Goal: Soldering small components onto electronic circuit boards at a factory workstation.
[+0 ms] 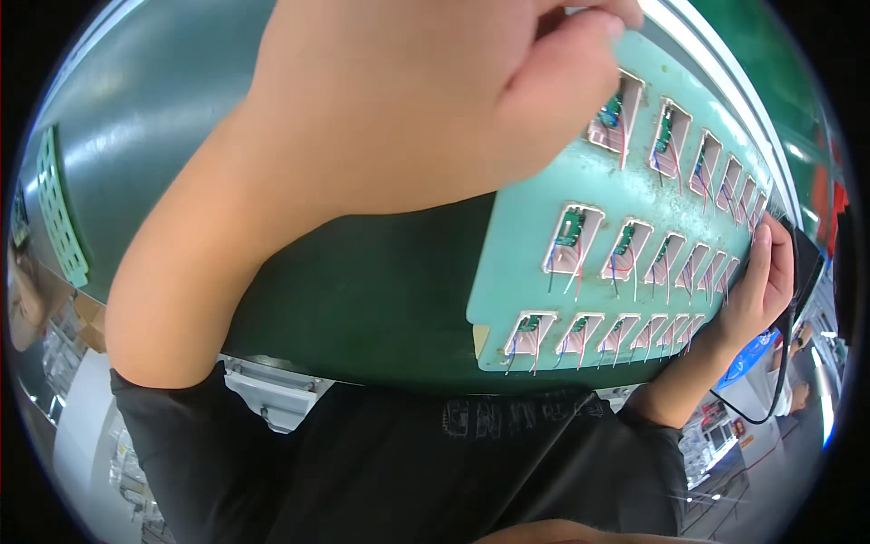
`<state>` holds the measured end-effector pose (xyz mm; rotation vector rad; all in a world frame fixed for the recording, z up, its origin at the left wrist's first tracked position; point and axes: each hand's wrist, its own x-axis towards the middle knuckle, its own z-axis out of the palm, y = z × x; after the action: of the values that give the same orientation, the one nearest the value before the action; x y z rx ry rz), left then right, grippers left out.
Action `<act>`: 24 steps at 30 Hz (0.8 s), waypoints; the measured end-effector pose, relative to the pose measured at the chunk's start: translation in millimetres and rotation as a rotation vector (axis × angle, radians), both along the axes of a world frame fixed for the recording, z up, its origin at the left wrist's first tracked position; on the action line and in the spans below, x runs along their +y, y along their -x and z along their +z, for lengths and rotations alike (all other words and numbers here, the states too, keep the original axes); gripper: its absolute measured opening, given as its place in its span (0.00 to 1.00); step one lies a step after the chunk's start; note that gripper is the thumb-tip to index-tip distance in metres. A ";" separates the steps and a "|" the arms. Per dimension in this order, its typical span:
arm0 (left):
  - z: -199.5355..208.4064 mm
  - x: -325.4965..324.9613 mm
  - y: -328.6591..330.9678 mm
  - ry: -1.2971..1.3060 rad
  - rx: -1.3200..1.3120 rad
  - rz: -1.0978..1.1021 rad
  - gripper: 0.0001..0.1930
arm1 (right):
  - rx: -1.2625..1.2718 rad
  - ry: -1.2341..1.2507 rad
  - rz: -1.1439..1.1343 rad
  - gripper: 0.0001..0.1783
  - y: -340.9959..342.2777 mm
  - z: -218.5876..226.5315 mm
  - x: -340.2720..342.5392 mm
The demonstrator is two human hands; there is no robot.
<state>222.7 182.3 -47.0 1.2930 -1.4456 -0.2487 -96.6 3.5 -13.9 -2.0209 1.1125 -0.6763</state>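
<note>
A light green tray (pixel 528 267) lies tilted on the dark green table, with rows of rectangular openings in it. In the openings sit pale housings (pixel 573 240), each with a small green circuit board and thin red, white, blue or dark wires sticking out. My left hand (pixel 435 100) looms large over the tray's far left corner, thumb and fingers closed together; what is between the fingertips is hidden. At the tray's right edge my right hand (pixel 766 281) is closed, its thumb and fingers on the rim beside the last openings.
A green slotted strip (pixel 60 208) lies at the table's far left. A black cable (pixel 787 363) hangs at the right, near a blue plastic bag (pixel 750 359). Pale rails (pixel 698 36) run behind the tray. Other people's arms (pixel 27 295) show at the far left and right.
</note>
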 end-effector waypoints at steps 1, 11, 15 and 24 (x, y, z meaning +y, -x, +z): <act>-3.1 4.6 -2.7 0.004 0.016 -0.002 0.09 | -0.021 -0.052 0.028 0.13 -2.7 -1.4 2.9; -17.7 12.5 -1.1 0.012 0.096 -0.029 0.09 | -0.009 -0.036 0.017 0.11 -9.9 -8.6 15.4; -16.7 8.6 1.5 -0.014 0.101 -0.046 0.09 | 0.003 -0.019 0.010 0.11 -8.5 -8.9 12.4; -12.2 1.3 2.7 -0.086 0.109 -0.058 0.10 | 0.004 -0.042 0.049 0.11 -4.8 -8.0 2.5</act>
<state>219.9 183.6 -59.2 1.2878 -1.3934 -0.4174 -91.9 6.0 -21.9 -2.0076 1.0678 -0.6193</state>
